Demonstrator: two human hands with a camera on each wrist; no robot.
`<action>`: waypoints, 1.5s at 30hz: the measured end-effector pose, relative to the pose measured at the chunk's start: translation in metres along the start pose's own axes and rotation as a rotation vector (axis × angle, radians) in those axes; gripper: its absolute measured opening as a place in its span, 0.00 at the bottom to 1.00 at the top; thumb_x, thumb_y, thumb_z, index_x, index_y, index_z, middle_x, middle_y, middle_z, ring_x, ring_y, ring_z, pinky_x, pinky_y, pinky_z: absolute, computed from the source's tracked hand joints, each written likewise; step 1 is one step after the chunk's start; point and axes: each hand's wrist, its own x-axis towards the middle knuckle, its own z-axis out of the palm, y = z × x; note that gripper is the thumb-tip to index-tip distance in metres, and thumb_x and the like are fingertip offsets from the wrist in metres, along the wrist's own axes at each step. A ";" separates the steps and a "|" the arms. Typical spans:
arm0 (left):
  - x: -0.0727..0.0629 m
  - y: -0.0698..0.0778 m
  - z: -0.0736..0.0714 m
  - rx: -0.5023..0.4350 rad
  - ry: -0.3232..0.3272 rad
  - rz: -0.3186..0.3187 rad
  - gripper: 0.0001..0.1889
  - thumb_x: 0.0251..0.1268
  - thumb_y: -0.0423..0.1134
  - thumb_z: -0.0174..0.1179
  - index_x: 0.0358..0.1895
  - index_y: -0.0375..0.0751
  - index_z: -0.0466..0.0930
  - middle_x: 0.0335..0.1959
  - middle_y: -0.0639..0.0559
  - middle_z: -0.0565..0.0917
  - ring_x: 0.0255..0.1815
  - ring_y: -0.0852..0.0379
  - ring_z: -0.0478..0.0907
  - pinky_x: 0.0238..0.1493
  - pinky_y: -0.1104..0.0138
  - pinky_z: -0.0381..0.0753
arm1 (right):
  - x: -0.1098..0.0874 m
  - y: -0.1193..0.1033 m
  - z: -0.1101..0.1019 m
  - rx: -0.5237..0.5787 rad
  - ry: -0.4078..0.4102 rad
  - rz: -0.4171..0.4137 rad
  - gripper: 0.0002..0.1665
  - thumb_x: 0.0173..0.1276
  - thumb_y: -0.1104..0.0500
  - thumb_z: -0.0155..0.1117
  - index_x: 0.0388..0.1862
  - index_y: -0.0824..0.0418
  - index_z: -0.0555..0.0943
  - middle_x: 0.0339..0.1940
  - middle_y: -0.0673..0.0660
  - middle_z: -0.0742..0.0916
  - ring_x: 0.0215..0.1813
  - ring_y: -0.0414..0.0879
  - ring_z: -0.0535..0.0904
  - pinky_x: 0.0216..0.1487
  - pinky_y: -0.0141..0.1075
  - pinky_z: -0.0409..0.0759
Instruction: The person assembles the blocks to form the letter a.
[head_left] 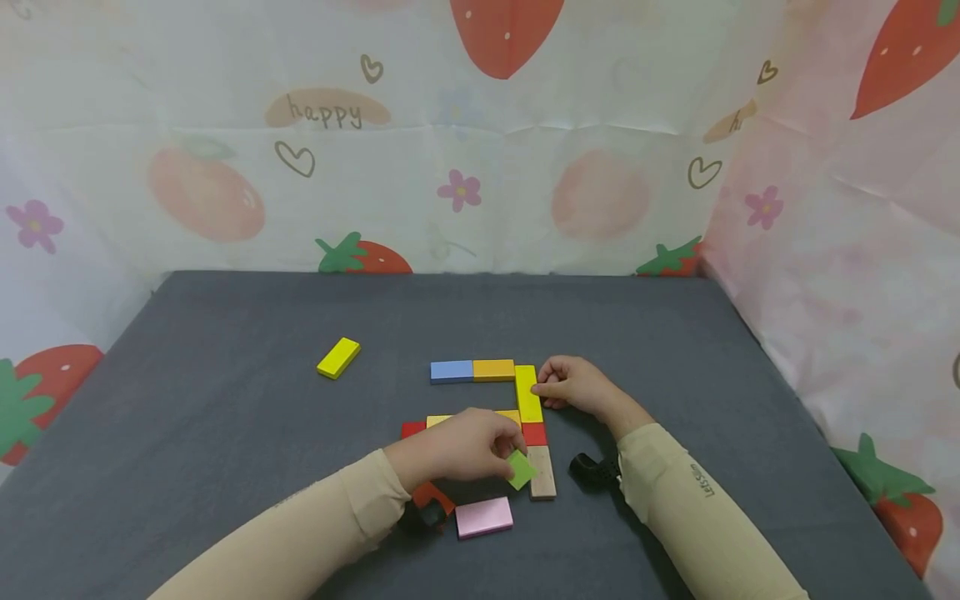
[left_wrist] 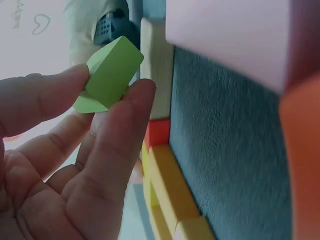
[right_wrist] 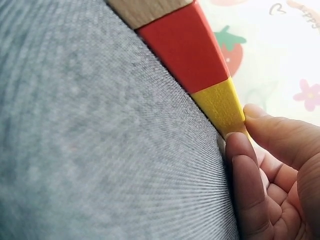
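My left hand [head_left: 467, 446] pinches a small light green block [left_wrist: 112, 75] between thumb and fingertips, tilted. In the head view it overlaps the near side of a row of flat wooden blocks. My right hand [head_left: 581, 390] rests at the right side of the row's yellow block [head_left: 528, 394], thumb tip [right_wrist: 255, 111] and fingertips against its edge. Next to that yellow block, toward me, come a red block [head_left: 535, 434] and a plain wood block [head_left: 542, 472], end to end. An orange-yellow block [head_left: 493, 370] and a blue block [head_left: 452, 372] extend left from its far end.
Nearer me lies a pink block [head_left: 483, 517], with an orange piece [head_left: 432, 497] partly hidden by my left wrist. Another red block [head_left: 413, 429] shows behind my left hand. A separate yellow block [head_left: 338, 358] lies farther left on the dark grey cloth [head_left: 247, 400].
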 end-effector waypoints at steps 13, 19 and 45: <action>0.006 0.002 0.012 -0.025 -0.105 -0.032 0.07 0.59 0.36 0.67 0.42 0.46 0.84 0.25 0.58 0.77 0.27 0.64 0.70 0.31 0.74 0.71 | -0.002 -0.002 0.000 0.007 0.001 -0.008 0.10 0.65 0.58 0.68 0.36 0.62 0.78 0.23 0.50 0.80 0.29 0.43 0.80 0.36 0.34 0.82; 0.006 0.003 0.015 -0.021 -0.127 -0.053 0.06 0.59 0.36 0.67 0.39 0.49 0.83 0.25 0.58 0.78 0.28 0.64 0.71 0.32 0.73 0.72 | -0.001 -0.001 0.000 0.004 0.000 -0.007 0.11 0.64 0.57 0.69 0.37 0.62 0.78 0.24 0.50 0.80 0.30 0.43 0.80 0.36 0.34 0.82; 0.002 0.013 0.021 0.059 -0.158 -0.100 0.07 0.57 0.39 0.70 0.28 0.50 0.79 0.21 0.59 0.78 0.24 0.63 0.71 0.27 0.73 0.70 | 0.001 0.000 0.001 -0.013 0.008 0.017 0.10 0.65 0.56 0.68 0.37 0.60 0.78 0.24 0.50 0.80 0.30 0.44 0.80 0.36 0.33 0.81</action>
